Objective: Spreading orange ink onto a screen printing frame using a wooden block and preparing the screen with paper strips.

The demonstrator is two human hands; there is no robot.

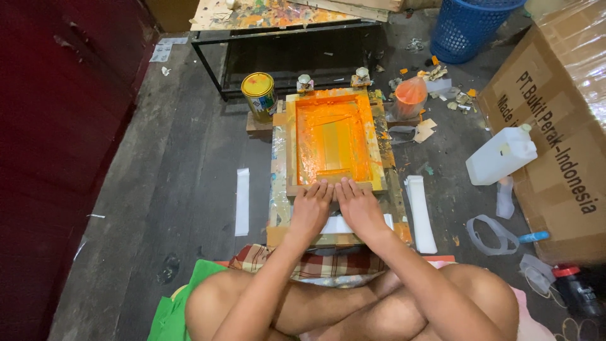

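Head view looks down on both hands pressing flat, fingers together, on the near edge of an orange-inked wooden screen frame [334, 142]: left hand [311, 205], right hand [356, 203], side by side and touching. A yellow paint can [259, 95] stands left of the frame on the dark plank floor [183, 164].

Dark, worn plank floor [183, 164] runs right across the shot, scuffed and speckled with paint; along the left edge stands a deep red wall [57, 126], flat and dull in the soft, even light; at the far edge sits a black metal frame [252, 38] carrying a paint-splashed board [265, 12]; off in the far right corner, a blue slatted plastic basket [467, 28]; down the right edge, a big brown cardboard box [555, 126] wrapped in shiny film; paper scraps and offcuts [442, 88] lie scattered over the floor between basket and box.
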